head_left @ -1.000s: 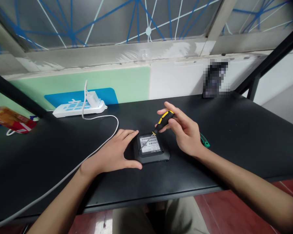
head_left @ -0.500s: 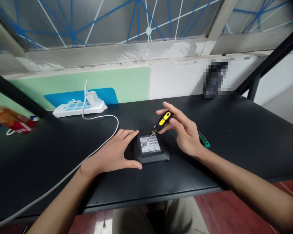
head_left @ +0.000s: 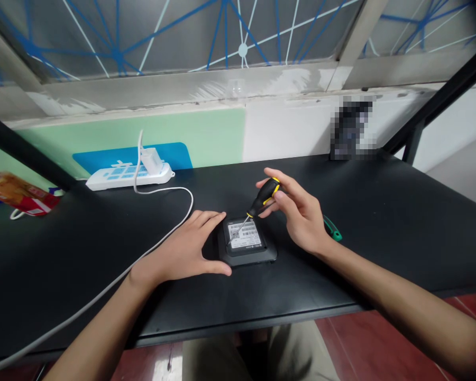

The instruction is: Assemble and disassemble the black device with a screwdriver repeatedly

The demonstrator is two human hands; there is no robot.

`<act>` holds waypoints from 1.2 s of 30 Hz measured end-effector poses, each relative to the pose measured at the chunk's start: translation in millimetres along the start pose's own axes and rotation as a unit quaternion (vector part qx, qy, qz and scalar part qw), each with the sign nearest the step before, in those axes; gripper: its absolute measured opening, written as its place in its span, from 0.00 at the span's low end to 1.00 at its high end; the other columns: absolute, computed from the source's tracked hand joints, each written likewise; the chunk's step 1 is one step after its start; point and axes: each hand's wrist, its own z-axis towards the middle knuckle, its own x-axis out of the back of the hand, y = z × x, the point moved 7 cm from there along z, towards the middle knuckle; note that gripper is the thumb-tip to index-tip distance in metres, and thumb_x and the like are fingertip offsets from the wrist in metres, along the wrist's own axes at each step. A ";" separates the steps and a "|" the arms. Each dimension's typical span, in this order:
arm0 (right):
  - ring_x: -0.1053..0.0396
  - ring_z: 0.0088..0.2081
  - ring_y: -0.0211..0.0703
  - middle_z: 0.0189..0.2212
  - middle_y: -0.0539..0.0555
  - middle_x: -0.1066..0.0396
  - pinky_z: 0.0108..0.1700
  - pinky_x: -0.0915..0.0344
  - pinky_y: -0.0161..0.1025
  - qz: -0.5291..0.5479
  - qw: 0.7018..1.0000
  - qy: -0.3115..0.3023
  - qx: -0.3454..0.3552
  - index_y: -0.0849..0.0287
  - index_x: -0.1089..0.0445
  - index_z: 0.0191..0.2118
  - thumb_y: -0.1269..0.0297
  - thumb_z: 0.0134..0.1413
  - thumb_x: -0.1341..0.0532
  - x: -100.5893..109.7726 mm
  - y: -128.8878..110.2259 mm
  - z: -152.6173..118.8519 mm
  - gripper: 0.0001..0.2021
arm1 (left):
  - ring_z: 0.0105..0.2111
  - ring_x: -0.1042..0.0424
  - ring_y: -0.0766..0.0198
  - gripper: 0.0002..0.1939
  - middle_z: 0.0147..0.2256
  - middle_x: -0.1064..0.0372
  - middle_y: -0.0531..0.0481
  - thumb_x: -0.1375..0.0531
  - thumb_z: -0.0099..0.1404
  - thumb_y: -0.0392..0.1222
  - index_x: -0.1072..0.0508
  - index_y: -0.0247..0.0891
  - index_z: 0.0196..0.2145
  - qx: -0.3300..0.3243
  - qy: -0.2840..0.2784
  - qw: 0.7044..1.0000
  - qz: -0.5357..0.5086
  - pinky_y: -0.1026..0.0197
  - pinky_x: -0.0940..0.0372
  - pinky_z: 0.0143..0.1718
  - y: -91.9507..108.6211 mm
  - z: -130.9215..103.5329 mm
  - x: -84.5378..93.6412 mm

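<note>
A dark, squarish device (head_left: pixel 248 257) with a white printed label lies on the black table. My left hand (head_left: pixel 186 246) rests flat at its left side, thumb and fingers stretched apart along the edge. The fingers of my right hand (head_left: pixel 303 217) pinch the black and yellow handle of a screwdriver (head_left: pixel 257 203). Its thin metal shaft slants down to the left, and the tip meets the left part of the device beside the label. Partly hidden behind my right wrist is a green tool handle (head_left: pixel 333 230).
A white power strip (head_left: pixel 130 177) with a plugged-in charger (head_left: pixel 152 160) stands at the back left. Its white cable (head_left: pixel 103 299) runs under my left forearm. A red and orange packet (head_left: pixel 21 194) lies far left. A pixelated dark object (head_left: pixel 349 129) leans against the wall.
The screwdriver handle has rotated between my right fingers, so its yellow patches now face more to the right. My left hand and the device stay in place.
</note>
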 end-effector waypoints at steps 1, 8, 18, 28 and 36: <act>0.24 0.33 0.32 0.50 0.51 0.26 0.36 0.20 0.36 -0.002 1.000 0.000 0.001 0.46 0.33 0.61 0.58 0.67 0.42 0.1 -0.2 -0.3 0.19 | 0.65 0.44 0.41 0.53 0.67 0.44 0.39 0.37 0.57 0.74 0.47 0.43 0.70 0.001 -0.002 1.000 0.000 0.39 0.44 0.66 -0.3 -0.2 -0.4; 0.24 0.29 0.32 0.48 0.52 0.25 0.33 0.21 0.36 0.001 1.000 -0.003 -0.008 0.47 0.36 0.64 0.60 0.65 0.39 0.0 5.1 -0.9 0.24 | 0.65 0.44 0.41 0.54 0.67 0.44 0.39 0.37 0.57 0.74 0.47 0.43 0.70 -0.001 0.000 1.000 0.001 0.40 0.43 0.66 -1.8 0.0 -1.3; 0.23 0.35 0.33 0.53 0.50 0.27 0.37 0.22 0.35 0.000 1.000 -0.014 0.011 0.42 0.35 0.63 0.60 0.69 0.45 -0.1 -2.4 -3.4 0.19 | 0.66 0.44 0.42 0.55 0.67 0.44 0.37 0.37 0.57 0.74 0.47 0.39 0.70 0.005 -0.007 1.000 0.005 0.41 0.44 0.66 -0.2 -1.0 -1.3; 0.27 0.28 0.30 0.44 0.48 0.31 0.32 0.23 0.35 -0.042 0.999 0.000 0.020 0.36 0.32 0.60 0.60 0.66 0.40 0.4 -3.0 -4.0 0.19 | 0.65 0.43 0.42 0.54 0.66 0.43 0.37 0.37 0.57 0.74 0.47 0.39 0.70 0.002 -0.007 1.000 0.009 0.40 0.44 0.65 -0.7 0.7 -1.4; 0.23 0.38 0.35 0.58 0.53 0.32 0.39 0.20 0.39 -0.022 1.000 -0.016 0.003 0.42 0.40 0.67 0.59 0.69 0.46 -0.4 -1.3 -4.3 0.23 | 0.65 0.43 0.42 0.54 0.66 0.43 0.39 0.37 0.57 0.74 0.47 0.41 0.70 0.000 -0.004 1.000 0.006 0.40 0.44 0.65 -0.4 1.0 -1.9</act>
